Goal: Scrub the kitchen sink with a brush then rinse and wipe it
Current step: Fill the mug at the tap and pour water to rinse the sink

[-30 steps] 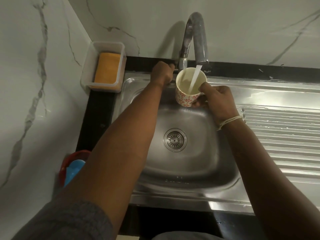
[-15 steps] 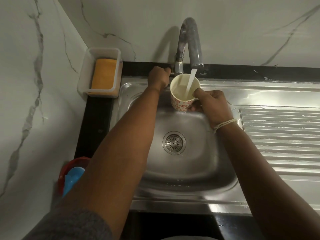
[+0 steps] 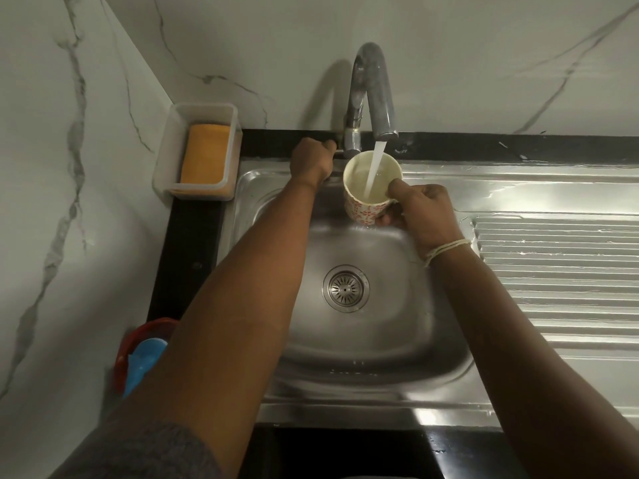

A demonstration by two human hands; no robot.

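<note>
Cup (image 3: 367, 193) now lower under tap (image 3: 375, 95)

Before me, the shiny, smooth stainless-steel sink basin (image 3: 397, 333); upper left, a translucent plastic tub (image 3: 166, 160); behind, glossy veined white marble wall (image 3: 484, 57).

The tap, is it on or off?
On. A stream of water runs from the tap spout into the cup gripped by the right hand.

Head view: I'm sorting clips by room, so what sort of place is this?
Most likely a home kitchen: a steel sink with ribbed drainboard, a running tap filling a cup, and marble-look wall tiles.
</note>
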